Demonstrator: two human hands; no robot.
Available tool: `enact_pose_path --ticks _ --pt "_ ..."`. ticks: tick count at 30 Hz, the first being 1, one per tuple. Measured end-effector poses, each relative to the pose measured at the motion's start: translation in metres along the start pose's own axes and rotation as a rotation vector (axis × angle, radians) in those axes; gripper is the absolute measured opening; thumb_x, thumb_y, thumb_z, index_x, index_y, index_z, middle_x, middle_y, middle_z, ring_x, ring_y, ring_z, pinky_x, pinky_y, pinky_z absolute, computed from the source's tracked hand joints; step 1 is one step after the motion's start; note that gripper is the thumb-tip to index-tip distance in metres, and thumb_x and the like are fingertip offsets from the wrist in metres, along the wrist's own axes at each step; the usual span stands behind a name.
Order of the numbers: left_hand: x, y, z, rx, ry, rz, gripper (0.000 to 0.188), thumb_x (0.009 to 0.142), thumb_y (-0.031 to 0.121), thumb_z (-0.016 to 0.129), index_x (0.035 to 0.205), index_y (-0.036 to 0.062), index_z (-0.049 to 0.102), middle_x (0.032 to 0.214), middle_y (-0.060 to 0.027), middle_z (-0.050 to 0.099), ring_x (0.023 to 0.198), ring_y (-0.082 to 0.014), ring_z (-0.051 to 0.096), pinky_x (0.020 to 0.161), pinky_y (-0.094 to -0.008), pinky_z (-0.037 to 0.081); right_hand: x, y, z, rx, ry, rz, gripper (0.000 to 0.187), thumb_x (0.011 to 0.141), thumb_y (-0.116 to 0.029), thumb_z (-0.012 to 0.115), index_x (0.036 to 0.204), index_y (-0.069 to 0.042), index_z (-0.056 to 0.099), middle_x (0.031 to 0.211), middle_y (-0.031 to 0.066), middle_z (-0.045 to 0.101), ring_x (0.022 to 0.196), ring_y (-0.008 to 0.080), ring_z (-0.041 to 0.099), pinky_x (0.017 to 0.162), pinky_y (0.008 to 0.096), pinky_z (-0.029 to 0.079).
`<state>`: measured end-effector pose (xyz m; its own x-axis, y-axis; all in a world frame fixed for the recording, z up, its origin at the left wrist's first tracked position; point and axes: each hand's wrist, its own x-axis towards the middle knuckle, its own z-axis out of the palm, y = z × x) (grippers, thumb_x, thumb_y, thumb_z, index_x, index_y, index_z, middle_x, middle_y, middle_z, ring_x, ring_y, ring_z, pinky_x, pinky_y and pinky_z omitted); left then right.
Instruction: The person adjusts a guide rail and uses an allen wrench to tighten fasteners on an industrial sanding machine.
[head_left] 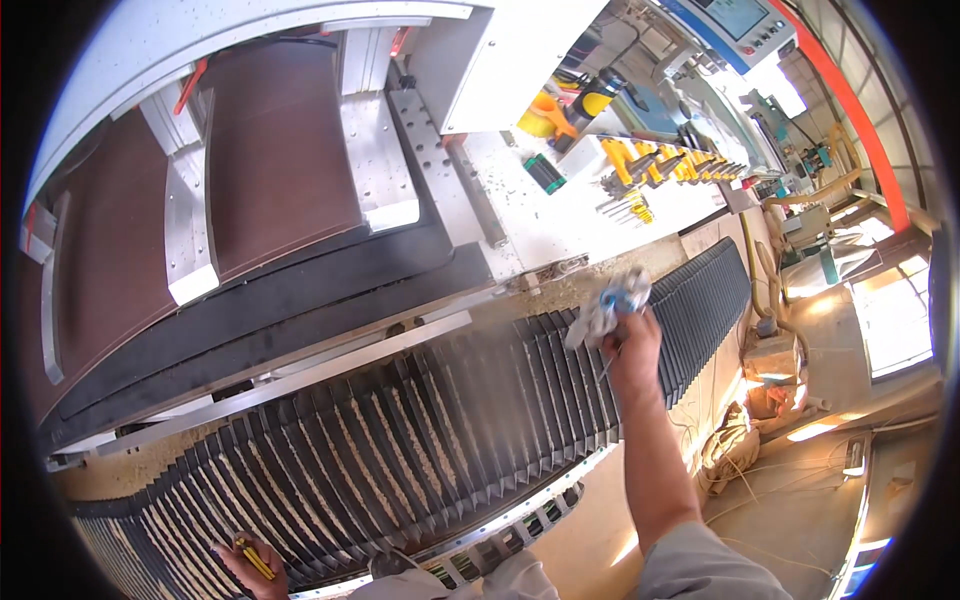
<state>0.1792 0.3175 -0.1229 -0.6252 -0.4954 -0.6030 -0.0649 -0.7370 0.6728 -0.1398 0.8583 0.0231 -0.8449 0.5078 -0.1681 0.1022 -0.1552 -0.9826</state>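
Note:
My right hand (637, 350) is closed round a silver and blue spray gun (615, 303), held above the black accordion bellows (540, 365). A hazy cloud of dust hangs over the pleats to the left of the gun. Pale sawdust (365, 445) lies in many folds, thickest in the middle and on the left. At the lower left, my left hand (262, 578) is closed on a small yellow and black tool (256, 558); its exact kind is unclear. That hand is over the near edge of the bellows.
Beyond the bellows stands a white machine with brown panels (285, 150) and metal brackets (375, 160). A white worktop (545, 225) bears a rack of yellow tool holders (670, 165) and a green and black box (545, 173). A control panel (735, 25) hangs at upper right. Cables and cloth (730, 440) lie on the floor.

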Motion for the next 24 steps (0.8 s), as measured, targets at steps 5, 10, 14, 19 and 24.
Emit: enact_pose_path --ticks 5,10,14,19,24 --pt "-0.003 -0.026 0.024 0.412 0.011 0.086 0.026 0.092 0.027 0.068 0.087 0.0098 0.05 0.063 -0.0012 0.045 0.049 -0.0082 0.042 0.04 -0.0224 0.034 0.117 -0.111 0.012 -0.118 0.016 -0.468 0.018 0.089 -0.023 0.059 0.085 -0.006 0.056 0.064 -0.0022 0.05 0.049 0.0073 0.041 0.044 0.0253 0.031" --pt "-0.016 -0.043 0.031 0.775 0.216 0.22 0.025 0.094 0.023 0.066 0.081 0.0094 0.049 0.058 0.0003 0.043 0.045 -0.01 0.044 0.044 -0.0237 0.037 0.178 -0.196 0.001 -0.523 0.466 -0.595 0.062 0.077 -0.043 0.08 0.112 0.005 0.061 0.094 0.0136 0.066 0.067 0.0183 0.06 0.066 0.0323 0.05" --pt "-0.011 -0.056 -0.041 1.365 0.283 0.558 0.045 0.087 0.032 0.072 0.109 -0.0061 0.062 0.093 -0.0202 0.07 0.08 -0.0325 0.068 0.07 -0.0387 0.053 0.111 -0.061 -0.005 -0.941 0.072 -0.599 0.034 0.08 -0.028 0.079 0.088 0.004 0.069 0.075 0.0068 0.068 0.071 0.0126 0.06 0.068 0.0295 0.049" --pt "-0.009 -0.073 -0.012 1.695 0.359 0.358 0.036 0.085 0.037 0.069 0.101 0.0043 0.067 0.085 -0.0193 0.07 0.08 -0.0408 0.066 0.07 -0.0482 0.052 -0.038 0.084 -0.027 -1.264 -0.527 -0.152 0.032 0.079 -0.034 0.077 0.093 -0.006 0.073 0.085 0.0153 0.071 0.079 0.0303 0.07 0.072 0.038 0.055" --pt "-0.007 -0.084 -0.014 1.913 0.445 0.398 0.027 0.086 0.034 0.063 0.091 0.0072 0.066 0.082 -0.0205 0.069 0.077 -0.0415 0.067 0.068 -0.0524 0.052 -0.1 0.182 -0.032 -1.633 -0.759 -0.138 0.046 0.082 -0.049 0.066 0.086 -0.003 0.065 0.087 0.0193 0.069 0.084 0.0389 0.067 0.074 0.0481 0.053"
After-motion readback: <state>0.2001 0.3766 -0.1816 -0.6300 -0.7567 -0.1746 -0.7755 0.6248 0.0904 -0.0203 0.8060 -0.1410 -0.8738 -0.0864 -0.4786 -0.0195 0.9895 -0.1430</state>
